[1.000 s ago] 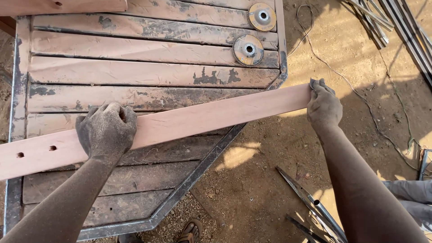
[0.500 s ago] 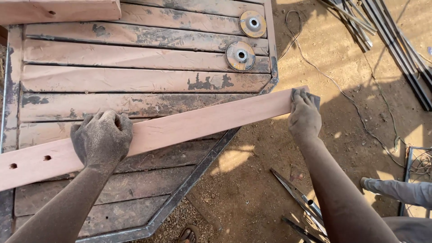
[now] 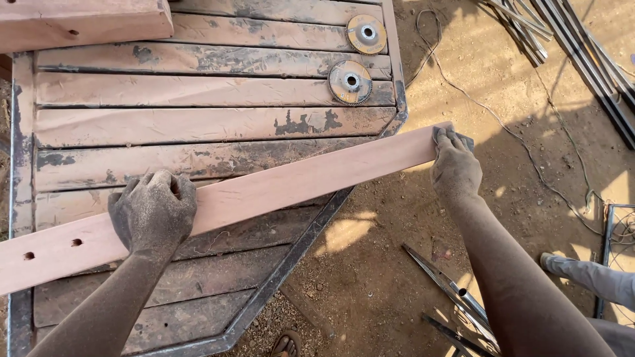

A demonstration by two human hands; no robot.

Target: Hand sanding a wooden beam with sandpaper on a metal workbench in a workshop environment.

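Outdoors, on sandy ground [image 3: 529, 112] in hard sunlight, a slatted tabletop [image 3: 198, 125] of worn planks in a dark metal frame fills the upper left of the view. Two grinding discs [image 3: 350, 82] are seen lying on its far slats, and a thick block of reddish timber [image 3: 79, 23] sits at the top left corner. A thin cable is trailed across the dirt, with metal bars [image 3: 582, 46] stacked at the upper right and more rods [image 3: 450, 291] lying lower down. A sandalled foot [image 3: 286, 345] shows at the bottom edge, and a grey trouser leg at the lower right.

Across the tabletop a long pale wooden board [image 3: 284, 182] is laid on a slant, its drilled end at the lower left, its other end jutting out past the frame over the ground.

The left hand [image 3: 153, 210], dusted grey, is planted on the board's middle stretch, fingers curled down over the far edge and pressing it flat. The right hand [image 3: 455, 166] is clamped on the free end, fingers hooked over the end grain.

Against the view of a second ago, the board's free end is found a little higher in the picture, while both grips are kept as they were. The whole scene has shifted along with it, so a tilt of the head may account for it rather than any real travel of the board.
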